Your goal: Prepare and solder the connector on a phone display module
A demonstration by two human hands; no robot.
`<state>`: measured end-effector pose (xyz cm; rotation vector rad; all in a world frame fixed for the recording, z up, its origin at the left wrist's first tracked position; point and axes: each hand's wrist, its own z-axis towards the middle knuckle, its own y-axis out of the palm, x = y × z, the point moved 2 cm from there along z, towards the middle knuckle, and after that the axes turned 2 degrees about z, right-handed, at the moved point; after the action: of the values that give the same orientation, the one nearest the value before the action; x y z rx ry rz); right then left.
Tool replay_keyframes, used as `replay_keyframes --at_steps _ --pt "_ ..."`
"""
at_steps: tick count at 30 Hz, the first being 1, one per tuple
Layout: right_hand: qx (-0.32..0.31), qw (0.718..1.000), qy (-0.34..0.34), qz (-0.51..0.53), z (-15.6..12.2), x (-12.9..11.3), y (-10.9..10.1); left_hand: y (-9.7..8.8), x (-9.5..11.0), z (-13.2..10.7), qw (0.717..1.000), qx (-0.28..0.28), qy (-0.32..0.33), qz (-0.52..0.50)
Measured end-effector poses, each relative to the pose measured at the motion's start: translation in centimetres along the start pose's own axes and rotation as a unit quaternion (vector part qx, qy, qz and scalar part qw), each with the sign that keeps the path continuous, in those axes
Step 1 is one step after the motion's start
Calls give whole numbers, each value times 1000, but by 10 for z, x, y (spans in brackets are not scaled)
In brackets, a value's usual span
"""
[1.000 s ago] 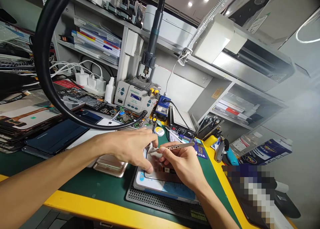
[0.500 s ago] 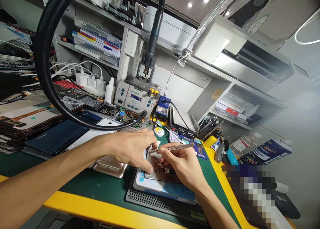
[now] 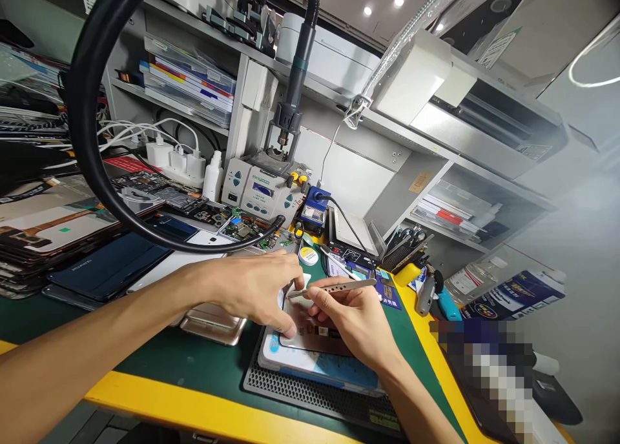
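Observation:
My left hand (image 3: 252, 289) rests on the upper left corner of an opened phone (image 3: 317, 334), fingers curled and pressing it down. My right hand (image 3: 356, 318) pinches metal tweezers (image 3: 334, 288), whose tips point left and meet the phone's top edge beside my left fingertips. The phone lies on a white and blue pad (image 3: 310, 363) on top of a black perforated mat (image 3: 314, 395).
A gold phone back (image 3: 213, 321) lies left of the pad. Stacked tablets and screens (image 3: 72, 237) fill the left side. A soldering station (image 3: 264, 189), a black hose (image 3: 97, 141), a solder paste tin (image 3: 309, 255) and a tool holder (image 3: 404, 250) stand behind. The bench has a yellow edge (image 3: 194, 408).

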<state>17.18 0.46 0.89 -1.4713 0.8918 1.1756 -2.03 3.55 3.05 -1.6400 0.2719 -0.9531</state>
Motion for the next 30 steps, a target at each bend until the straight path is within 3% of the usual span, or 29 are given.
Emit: replay_keyframes --at_steps 30 --pt "-11 1000 -11 1 1 1 -1 0 2 -2 1000 -8 -7 2"
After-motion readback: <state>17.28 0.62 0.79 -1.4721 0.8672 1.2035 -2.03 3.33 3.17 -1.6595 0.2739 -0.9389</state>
